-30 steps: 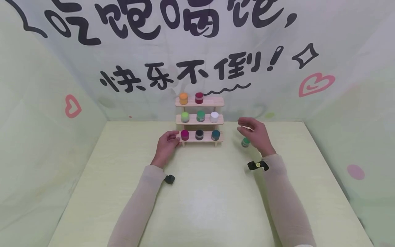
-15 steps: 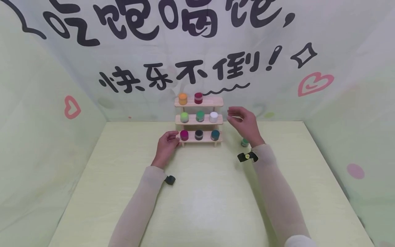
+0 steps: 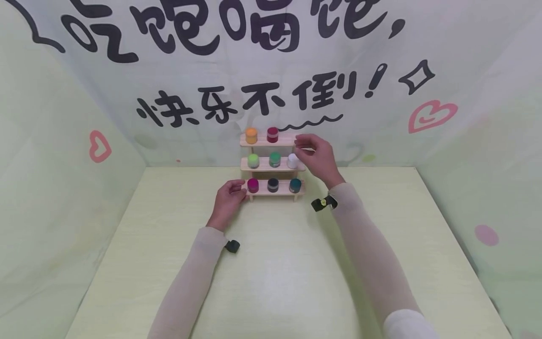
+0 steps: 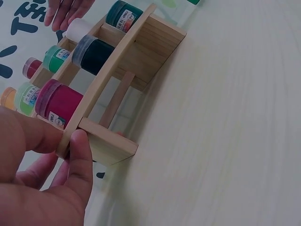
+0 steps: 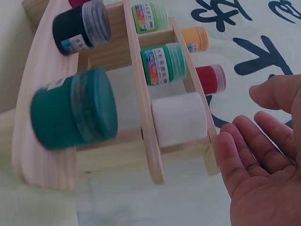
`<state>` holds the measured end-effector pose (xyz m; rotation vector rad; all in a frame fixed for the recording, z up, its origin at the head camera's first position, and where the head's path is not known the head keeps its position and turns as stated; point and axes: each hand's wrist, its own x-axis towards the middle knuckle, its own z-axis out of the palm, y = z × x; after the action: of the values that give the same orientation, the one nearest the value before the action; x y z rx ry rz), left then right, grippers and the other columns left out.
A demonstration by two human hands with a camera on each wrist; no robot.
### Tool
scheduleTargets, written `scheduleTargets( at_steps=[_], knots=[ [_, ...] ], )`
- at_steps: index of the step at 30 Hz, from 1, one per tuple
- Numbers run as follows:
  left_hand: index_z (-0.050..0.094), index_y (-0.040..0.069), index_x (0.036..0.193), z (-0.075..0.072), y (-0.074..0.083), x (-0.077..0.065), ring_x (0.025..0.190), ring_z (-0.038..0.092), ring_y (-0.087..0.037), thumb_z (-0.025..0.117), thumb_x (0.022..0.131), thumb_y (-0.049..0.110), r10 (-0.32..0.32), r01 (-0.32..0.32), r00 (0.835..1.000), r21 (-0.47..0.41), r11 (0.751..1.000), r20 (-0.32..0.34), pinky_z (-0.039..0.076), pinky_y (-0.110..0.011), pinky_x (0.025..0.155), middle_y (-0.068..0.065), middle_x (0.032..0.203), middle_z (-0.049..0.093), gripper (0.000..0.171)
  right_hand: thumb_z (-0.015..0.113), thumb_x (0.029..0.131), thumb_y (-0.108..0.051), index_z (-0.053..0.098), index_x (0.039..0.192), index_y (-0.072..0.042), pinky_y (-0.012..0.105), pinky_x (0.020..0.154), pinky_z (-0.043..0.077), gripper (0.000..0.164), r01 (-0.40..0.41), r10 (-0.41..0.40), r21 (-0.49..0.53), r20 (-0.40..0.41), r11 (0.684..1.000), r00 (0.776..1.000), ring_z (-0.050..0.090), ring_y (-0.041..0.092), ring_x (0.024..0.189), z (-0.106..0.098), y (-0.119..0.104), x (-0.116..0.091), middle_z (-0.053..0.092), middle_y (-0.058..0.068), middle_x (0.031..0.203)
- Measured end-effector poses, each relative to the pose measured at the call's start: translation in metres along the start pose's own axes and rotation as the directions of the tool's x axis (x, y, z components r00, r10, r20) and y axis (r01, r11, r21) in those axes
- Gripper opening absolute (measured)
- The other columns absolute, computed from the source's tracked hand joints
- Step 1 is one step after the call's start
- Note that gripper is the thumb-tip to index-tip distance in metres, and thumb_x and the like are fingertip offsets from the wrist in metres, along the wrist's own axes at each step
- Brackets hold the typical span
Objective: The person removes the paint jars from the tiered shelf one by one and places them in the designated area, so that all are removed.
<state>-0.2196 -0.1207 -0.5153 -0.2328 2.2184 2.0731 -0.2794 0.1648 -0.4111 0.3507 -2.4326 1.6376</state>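
White cloth [image 3: 372,123] with black writing hung behind a pale table [image 3: 271,263], over which a left sleeve [image 3: 186,282] and a right sleeve [image 3: 374,259] extended. Near the table's back edge stood the three-shelf rack [image 3: 284,188]. The left hand [image 3: 226,202] pinched the left end of its lowest shelf between thumb and finger, a grip plain in the left wrist view but small from the head. The right hand [image 3: 318,157] was by the right end of the top shelf, thumb spread from the fingers, nothing between them; whether a fingertip touched wood could not be told. Jars stood on the rack: an orange jar [image 3: 251,136] and red jar [image 3: 273,135] on top; a lime jar [image 3: 253,161], green jar [image 3: 274,160] and white jar [image 3: 292,161] midway; a magenta jar [image 3: 252,185], black jar [image 3: 273,185] and teal jar [image 3: 295,185] lowest. From the head, fingertips covered the white jar's right edge; the right wrist view showed it whole. Only the wrist views gave the printed labels [image 5: 159,65], and only the left one a scrap of green [image 4: 194,1] at its top edge.
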Motion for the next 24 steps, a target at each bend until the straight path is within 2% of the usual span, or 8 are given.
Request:
scheduleTargets(
  at_steps=[5, 16, 24],
  knots=[
    [0.061, 0.008, 0.130, -0.001, 0.000, 0.001, 0.101, 0.067, -0.020, 0.065, 0.096, 0.008, -0.010, 0.010, 1.000, -0.004, 1.000, 0.004, 0.061, -0.029, 0.092, -0.014, 0.123, 0.062, 0.034, 0.071, 0.093, -0.017, 0.066, 0.127, -0.007, 0.031, 0.099, 0.059, 0.036, 0.031, -0.031, -0.008, 0.000, 0.999, 1.000, 0.066, 0.017, 0.107, 0.011, -0.005, 0.012, 0.071, 0.007, 0.117],
    [0.061, 0.010, 0.129, -0.003, 0.001, 0.000, 0.101, 0.068, -0.021, 0.065, 0.096, 0.009, -0.018, 0.018, 1.000, 0.001, 1.000, 0.005, 0.061, -0.028, 0.093, -0.013, 0.123, 0.063, 0.034, 0.072, 0.093, -0.017, 0.064, 0.129, -0.008, 0.027, 0.098, 0.058, 0.038, 0.030, -0.027, -0.067, 0.056, 0.997, 0.998, 0.066, 0.017, 0.112, 0.024, -0.025, 0.038, 0.069, 0.007, 0.122],
    [0.061, 0.009, 0.129, -0.003, 0.000, 0.002, 0.107, 0.065, -0.021, 0.067, 0.096, 0.009, -0.024, 0.024, 1.000, -0.002, 1.000, 0.007, 0.061, -0.025, 0.091, -0.013, 0.124, 0.062, 0.034, 0.074, 0.092, -0.020, 0.062, 0.134, -0.014, 0.026, 0.099, 0.057, 0.044, -0.047, 0.064, -0.130, 0.132, 0.990, 0.989, 0.067, 0.017, 0.112, 0.038, -0.027, 0.055, 0.069, 0.005, 0.127]
  ],
)
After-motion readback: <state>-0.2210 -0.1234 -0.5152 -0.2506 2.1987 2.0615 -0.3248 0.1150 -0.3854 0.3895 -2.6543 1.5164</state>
